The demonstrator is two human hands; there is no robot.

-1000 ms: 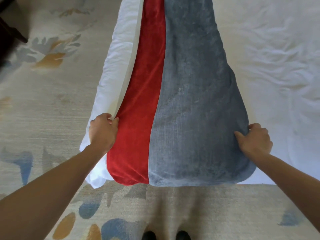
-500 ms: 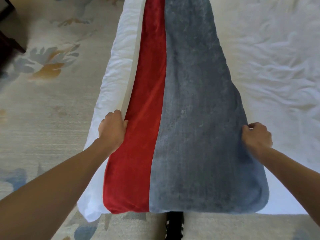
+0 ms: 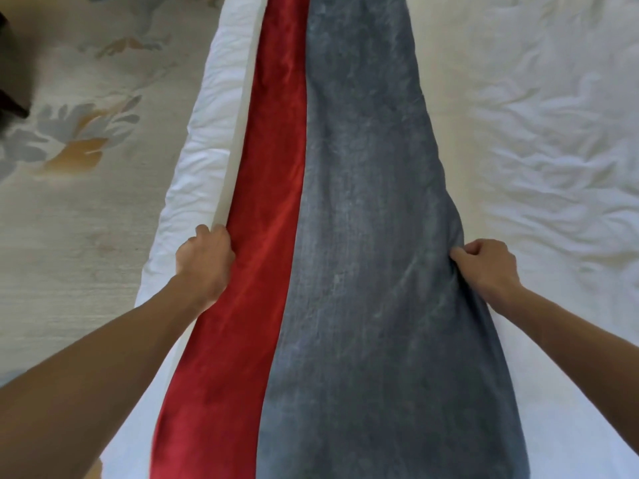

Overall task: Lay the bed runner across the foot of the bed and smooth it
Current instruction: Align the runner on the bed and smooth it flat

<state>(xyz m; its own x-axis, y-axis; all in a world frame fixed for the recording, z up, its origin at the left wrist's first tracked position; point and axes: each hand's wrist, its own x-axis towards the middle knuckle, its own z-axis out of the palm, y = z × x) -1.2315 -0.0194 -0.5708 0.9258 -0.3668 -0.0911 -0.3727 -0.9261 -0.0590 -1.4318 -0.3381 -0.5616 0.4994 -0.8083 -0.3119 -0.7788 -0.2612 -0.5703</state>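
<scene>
A long bed runner [image 3: 363, 236], grey with a red band along its left side, lies lengthwise away from me on the white bed [image 3: 539, 140]. My left hand [image 3: 204, 261] grips the runner's red left edge beside the bed's white border, fingers curled over it. At the grey right edge, my right hand [image 3: 484, 264] pinches the fabric, which bunches slightly under the thumb. The runner's near end runs out of the bottom of the view.
The bed's white duvet is wrinkled to the right of the runner. On the left lies pale patterned carpet [image 3: 79, 188] with grey and ochre leaf shapes. A dark piece of furniture [image 3: 10, 77] sits at the far left edge.
Both hands have slid farther up the runner's edges, away from its near end, and the view has moved in over the bed. The floor and my shoes have dropped out of sight.
</scene>
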